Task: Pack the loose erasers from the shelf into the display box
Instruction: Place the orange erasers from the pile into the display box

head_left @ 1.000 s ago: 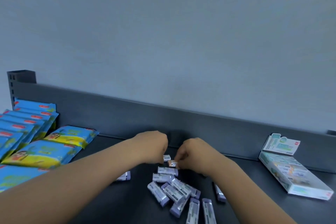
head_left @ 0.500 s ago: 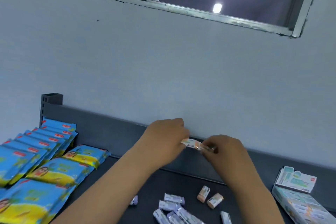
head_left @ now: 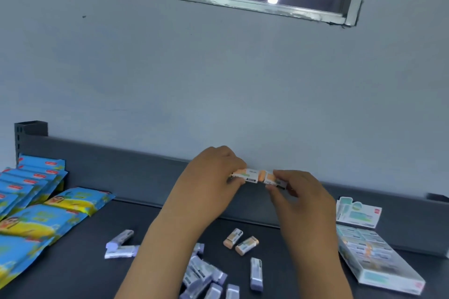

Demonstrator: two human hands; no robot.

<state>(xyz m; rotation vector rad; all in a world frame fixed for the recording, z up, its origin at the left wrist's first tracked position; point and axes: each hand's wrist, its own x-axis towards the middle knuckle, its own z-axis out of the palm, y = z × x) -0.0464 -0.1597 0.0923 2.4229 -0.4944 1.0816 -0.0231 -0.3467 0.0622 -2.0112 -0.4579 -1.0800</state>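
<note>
Left orange eraser pinched in left hand, right orange eraser pinched in right hand. They meet end to end, raised above shelf; outer ends hidden under fingers. Orange pair lies on shelf below. Purple erasers nearer, partly behind left forearm, cut by bottom edge. Display box at right, print unreadable. Blue packets at left, cropped.

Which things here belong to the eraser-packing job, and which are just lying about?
Job: held orange erasers, one each in left hand and right hand; loose orange erasers; purple erasers; display box.
Lying about: blue-and-yellow packets.
</note>
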